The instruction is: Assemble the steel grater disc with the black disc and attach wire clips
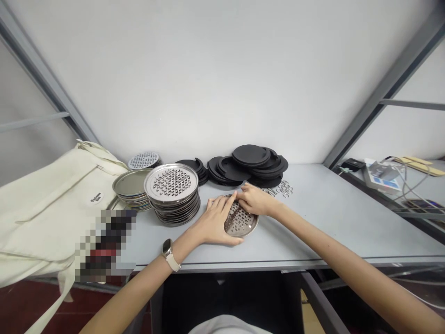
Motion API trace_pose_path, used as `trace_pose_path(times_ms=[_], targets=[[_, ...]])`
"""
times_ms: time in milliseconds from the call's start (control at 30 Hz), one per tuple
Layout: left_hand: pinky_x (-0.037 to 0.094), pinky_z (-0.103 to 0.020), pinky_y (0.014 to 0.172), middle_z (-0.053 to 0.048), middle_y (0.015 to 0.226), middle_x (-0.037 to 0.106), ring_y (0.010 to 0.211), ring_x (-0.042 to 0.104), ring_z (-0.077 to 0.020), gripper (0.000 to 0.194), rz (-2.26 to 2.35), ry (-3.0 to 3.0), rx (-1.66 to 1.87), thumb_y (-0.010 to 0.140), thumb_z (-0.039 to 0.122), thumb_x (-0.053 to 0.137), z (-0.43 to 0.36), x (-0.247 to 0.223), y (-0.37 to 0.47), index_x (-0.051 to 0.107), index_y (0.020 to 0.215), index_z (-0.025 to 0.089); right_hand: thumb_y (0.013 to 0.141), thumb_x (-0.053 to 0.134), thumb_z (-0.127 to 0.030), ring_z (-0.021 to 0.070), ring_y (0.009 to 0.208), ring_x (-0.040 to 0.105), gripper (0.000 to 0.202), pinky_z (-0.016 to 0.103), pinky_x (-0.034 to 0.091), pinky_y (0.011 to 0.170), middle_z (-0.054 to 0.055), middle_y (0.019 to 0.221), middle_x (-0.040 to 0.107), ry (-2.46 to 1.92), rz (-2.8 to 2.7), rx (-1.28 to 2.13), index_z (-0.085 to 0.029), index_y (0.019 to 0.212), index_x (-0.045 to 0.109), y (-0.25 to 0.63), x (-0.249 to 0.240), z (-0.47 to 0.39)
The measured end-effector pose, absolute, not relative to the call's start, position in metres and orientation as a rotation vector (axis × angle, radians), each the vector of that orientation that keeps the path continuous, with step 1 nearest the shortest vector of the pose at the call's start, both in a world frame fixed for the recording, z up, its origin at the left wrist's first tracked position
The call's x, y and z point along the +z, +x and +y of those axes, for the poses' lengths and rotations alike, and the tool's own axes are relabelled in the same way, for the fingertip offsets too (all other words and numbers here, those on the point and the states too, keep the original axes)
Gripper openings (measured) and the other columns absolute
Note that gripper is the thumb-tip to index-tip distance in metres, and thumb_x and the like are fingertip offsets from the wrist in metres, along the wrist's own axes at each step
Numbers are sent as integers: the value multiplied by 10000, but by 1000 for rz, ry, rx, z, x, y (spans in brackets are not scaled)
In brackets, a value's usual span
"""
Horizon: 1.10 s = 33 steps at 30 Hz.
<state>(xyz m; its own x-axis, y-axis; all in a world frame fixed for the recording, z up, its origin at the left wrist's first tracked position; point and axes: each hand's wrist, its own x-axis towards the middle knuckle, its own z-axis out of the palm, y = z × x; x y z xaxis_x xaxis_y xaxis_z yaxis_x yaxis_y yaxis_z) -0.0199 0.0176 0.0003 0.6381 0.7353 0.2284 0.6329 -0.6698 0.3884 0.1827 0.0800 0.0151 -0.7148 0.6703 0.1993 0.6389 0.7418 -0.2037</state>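
Observation:
A round metal grater plate (239, 222) with raised cutting holes lies on the table before me, partly covered by both hands. My left hand (217, 220) grips its left side, the thumb along the near rim and the fingers reaching to the far rim. On the far part of the plate, my right hand (255, 199) has its fingers curled in a pinch close to my left fingertips. What they pinch is hidden. Several small metal rings (285, 189) lie just beyond my right hand. To the left stands a tall stack of similar grater plates (177, 208).
Black round lids (250, 155) are piled by the wall, with a smaller black stack (191, 164) beside them. More round plates (132, 183) and a perforated disc (143, 160) stand further left. A cream bag (59, 199) covers the table's left end; cables and a box (382, 178) sit right.

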Motion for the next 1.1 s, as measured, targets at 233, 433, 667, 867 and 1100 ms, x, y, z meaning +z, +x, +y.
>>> trace_pose_path(times_ms=[233,433,667,867,1100], targets=[[188,-538,1075,-135,1451,307,1303,286,-361,1251,1115,2633,532,566,651,700,20,-3,-22,-18,1496,221,872,323,-122,199,694,469,264,324,393,749,39,686,493,-1092,-2431,147,-172,801,572,184,-2,70],[192,-515,1077,-139,1454,307,1314,286,-348,1216,1117,2654,541,605,649,674,20,-4,-23,-31,1496,214,861,339,-135,219,755,470,202,331,390,747,45,720,494,-1135,-2217,121,-201,784,514,185,-7,66],[142,-539,1093,-153,1442,302,1347,242,-358,1204,1143,2621,496,615,727,630,21,-4,-24,-17,1498,226,872,394,-173,212,742,501,130,316,407,731,39,720,517,-1178,-2063,114,-209,855,517,188,-4,61],[159,-530,1095,-138,1464,272,1352,245,-349,1115,1152,2573,523,686,701,600,21,-5,-26,-14,1496,244,953,345,-272,212,702,537,231,312,433,733,21,665,536,-1253,-1922,152,-194,1125,478,190,-1,58],[240,-519,1077,-127,1488,258,1338,276,-355,1065,1172,2479,507,717,720,558,20,-1,-26,11,1497,243,956,367,-304,228,846,585,274,330,452,785,83,871,596,-1199,-1887,175,-196,1191,459,193,-1,61]])
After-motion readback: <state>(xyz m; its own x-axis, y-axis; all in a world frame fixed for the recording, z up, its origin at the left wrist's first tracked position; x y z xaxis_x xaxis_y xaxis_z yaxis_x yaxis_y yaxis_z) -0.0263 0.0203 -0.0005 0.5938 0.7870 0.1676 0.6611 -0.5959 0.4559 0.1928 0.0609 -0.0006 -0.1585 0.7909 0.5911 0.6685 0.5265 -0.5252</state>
